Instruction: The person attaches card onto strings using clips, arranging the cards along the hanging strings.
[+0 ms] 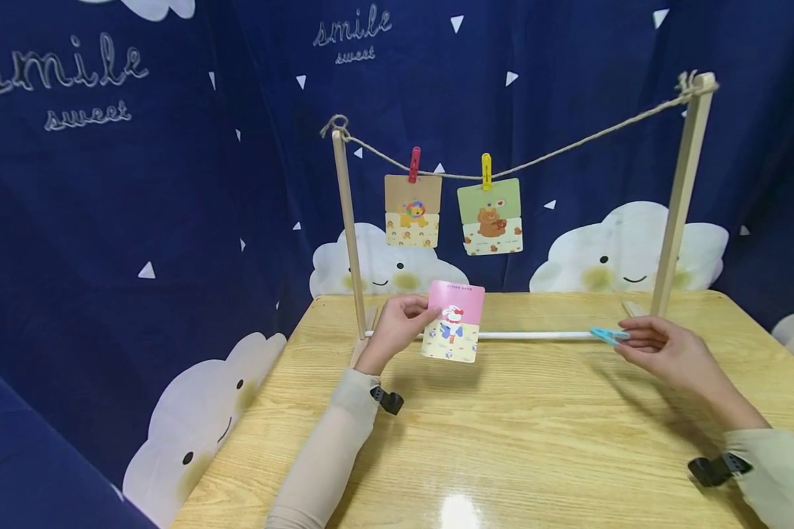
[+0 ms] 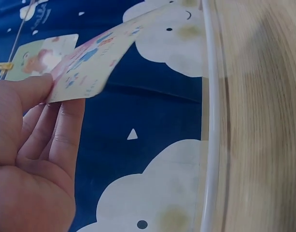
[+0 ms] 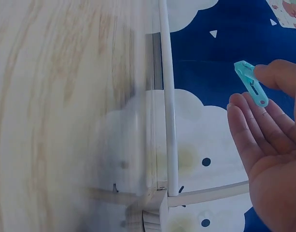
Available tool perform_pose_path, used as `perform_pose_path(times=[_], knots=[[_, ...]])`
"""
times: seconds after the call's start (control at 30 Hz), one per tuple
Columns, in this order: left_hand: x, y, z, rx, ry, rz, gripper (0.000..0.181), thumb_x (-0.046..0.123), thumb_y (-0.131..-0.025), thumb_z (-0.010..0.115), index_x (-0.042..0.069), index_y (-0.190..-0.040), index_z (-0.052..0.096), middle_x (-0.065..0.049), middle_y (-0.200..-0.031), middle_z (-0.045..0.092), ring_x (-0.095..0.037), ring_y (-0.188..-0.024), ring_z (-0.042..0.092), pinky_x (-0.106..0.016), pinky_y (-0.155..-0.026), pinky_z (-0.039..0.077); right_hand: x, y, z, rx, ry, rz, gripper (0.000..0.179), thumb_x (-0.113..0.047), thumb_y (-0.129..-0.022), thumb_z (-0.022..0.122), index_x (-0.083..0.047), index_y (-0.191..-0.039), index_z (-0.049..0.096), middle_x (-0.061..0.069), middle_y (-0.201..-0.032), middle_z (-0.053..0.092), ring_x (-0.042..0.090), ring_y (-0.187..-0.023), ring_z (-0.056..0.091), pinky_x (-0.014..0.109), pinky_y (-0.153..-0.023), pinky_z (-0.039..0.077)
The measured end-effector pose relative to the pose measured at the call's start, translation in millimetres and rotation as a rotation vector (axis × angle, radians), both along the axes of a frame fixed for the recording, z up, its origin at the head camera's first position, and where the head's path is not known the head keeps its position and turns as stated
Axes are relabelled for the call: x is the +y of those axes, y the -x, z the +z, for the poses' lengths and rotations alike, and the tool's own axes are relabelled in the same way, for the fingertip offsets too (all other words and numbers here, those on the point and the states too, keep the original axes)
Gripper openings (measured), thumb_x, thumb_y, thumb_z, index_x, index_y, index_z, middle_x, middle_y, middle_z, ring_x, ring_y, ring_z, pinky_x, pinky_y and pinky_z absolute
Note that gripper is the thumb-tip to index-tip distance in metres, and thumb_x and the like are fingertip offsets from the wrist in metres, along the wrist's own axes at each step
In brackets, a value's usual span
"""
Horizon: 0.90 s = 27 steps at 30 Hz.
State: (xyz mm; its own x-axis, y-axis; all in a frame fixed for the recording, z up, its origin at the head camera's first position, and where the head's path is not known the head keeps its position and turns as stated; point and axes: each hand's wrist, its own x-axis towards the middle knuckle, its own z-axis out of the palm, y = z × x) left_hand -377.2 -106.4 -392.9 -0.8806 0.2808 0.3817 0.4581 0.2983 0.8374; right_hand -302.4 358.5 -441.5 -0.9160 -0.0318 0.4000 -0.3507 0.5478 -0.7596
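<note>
Between thumb and fingers, my left hand pinches a pink and cream card by its left edge; a white rabbit-like figure is printed on it. The card is held above the table, below the rope. Farther right, my right hand holds a light blue clothespin at the fingertips. In the right wrist view the clothespin lies between the thumb and the fingers. A lion card hangs from the rope by a red clothespin. Beside it a bear card hangs by a yellow clothespin.
The sagging rope is tied between a left wooden post and a right wooden post. A white rod joins the posts low down, just above the wooden table. A dark blue curtain with clouds hangs behind.
</note>
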Motion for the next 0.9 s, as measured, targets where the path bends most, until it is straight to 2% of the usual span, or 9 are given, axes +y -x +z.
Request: perform_pose_path(times=[0.17,0.43,0.7,0.9], knots=[[1.5,-2.0,1.3,0.010,-0.010,0.000,0.028,0.037,-0.096,0.075,0.010,-0.100,0.080,-0.004,-0.088,0.079,-0.013,-0.070,0.063,-0.026,-0.061,0.051,-5,-0.4,5.3,0.015,-0.020,-0.010,0.042,-0.013,-0.090,0.082,0.002,-0.125,0.064,-0.006,-0.102,0.074,-0.006,-0.086,0.068,0.015,-0.070,0.056],[4.8,-3.6,2.5,0.043,-0.030,-0.004,0.028,0.035,-0.097,0.075,0.009,-0.103,0.080,-0.005,-0.089,0.079,-0.013,-0.073,0.066,-0.025,-0.062,0.052,-13,-0.3,13.2,0.057,-0.022,0.006,0.036,-0.011,-0.090,0.083,0.002,-0.120,0.068,-0.005,-0.098,0.075,-0.004,-0.084,0.069,0.017,-0.068,0.056],[16.6,-2.6,8.5,0.107,-0.031,-0.040,0.026,0.033,-0.099,0.073,0.008,-0.103,0.080,-0.004,-0.087,0.079,-0.011,-0.064,0.057,-0.023,-0.057,0.045,-18,0.8,22.0,0.052,-0.024,0.005,0.038,-0.015,-0.092,0.081,0.001,-0.123,0.068,-0.006,-0.099,0.075,-0.003,-0.084,0.069,0.017,-0.068,0.056],[23.9,-2.0,12.4,0.116,-0.060,-0.051,0.026,0.032,-0.099,0.073,0.007,-0.101,0.079,-0.005,-0.089,0.079,-0.012,-0.068,0.061,-0.024,-0.060,0.048,-22,-2.0,31.6,0.060,-0.042,-0.011,0.038,-0.020,-0.092,0.081,-0.001,-0.123,0.069,-0.008,-0.098,0.076,-0.004,-0.084,0.069,0.016,-0.068,0.056]])
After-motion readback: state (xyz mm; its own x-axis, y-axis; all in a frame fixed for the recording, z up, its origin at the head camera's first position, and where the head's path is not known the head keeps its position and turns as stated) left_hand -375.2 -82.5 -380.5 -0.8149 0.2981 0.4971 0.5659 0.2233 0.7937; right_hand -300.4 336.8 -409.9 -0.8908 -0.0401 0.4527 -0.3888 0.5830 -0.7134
